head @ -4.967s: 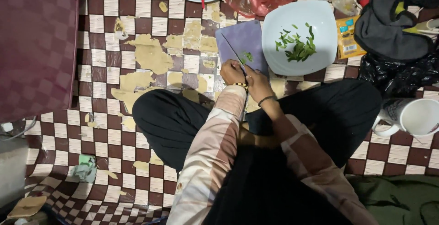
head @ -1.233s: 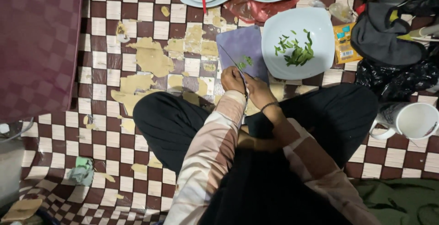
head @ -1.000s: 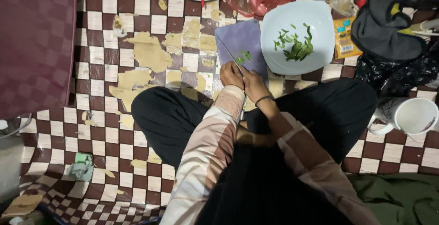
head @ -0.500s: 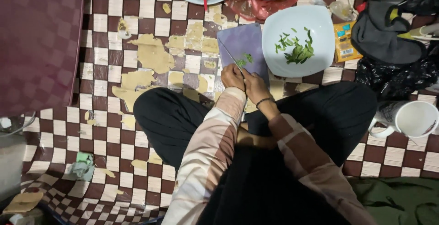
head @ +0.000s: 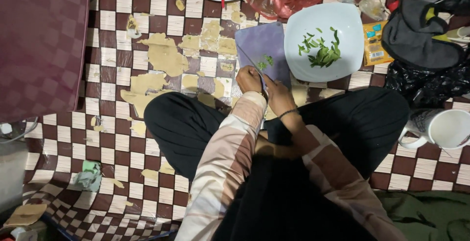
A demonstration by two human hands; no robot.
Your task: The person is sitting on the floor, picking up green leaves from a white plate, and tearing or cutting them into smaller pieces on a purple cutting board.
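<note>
On the worn checkered mat (head: 117,55), a person sits cross-legged before a large white bowl (head: 352,60) of cut green leaves (head: 320,52) and a purple cutting board (head: 262,45). Both hands meet at the board's near edge. The left hand (head: 248,79) has its fingers curled down beside a small cluster of greens (head: 266,62), which lies just beyond its fingertips. The right hand (head: 276,94) is clenched around a knife (head: 252,63), whose thin blade runs up and leftward across the board toward the greens.

White bowl (head: 342,55) crowds the cutting board's (head: 262,42) right edge.
</note>
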